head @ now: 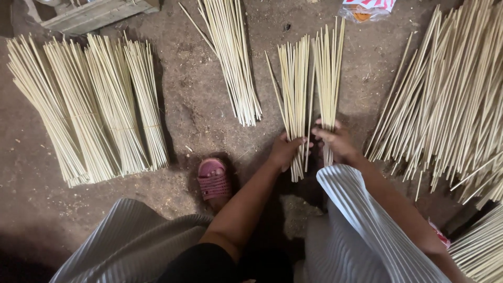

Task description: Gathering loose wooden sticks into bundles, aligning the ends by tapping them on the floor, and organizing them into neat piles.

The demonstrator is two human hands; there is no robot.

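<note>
So, I'm sitting low on a dirt floor [199, 105] with pale bamboo sticks spread all around me. My left hand [286, 151] is wrapped around the lower end of one small bunch of sticks [294, 99], fingers curled over it and closed on it, with the bottom tips poking out below my palm. My right hand [335, 140] is just beside it, pinching a second bunch [328, 73] near its lower end, thumb and fingers together on the sticks. Both bunches lie on the ground pointing away from me, fanning out a bit at the far ends, and they sit side by side with a narrow strip of dirt between them.

Further left there's a loose bunch [230, 57] lying by itself at a slight angle, not touching anything I'm holding. Way over on the left, four tied bundles [89, 105] lie packed against each other in a row. On my right is a big messy heap of sticks [450, 94], way less tidy than the rest, and a few more sticks [479, 246] show at the bottom right corner.

My pink sandal [213, 179] is planted between the tied bundles and my hands. A weathered wooden board [94, 13] sits at the top left, and a red and white plastic packet [367, 8] at the top edge.
</note>
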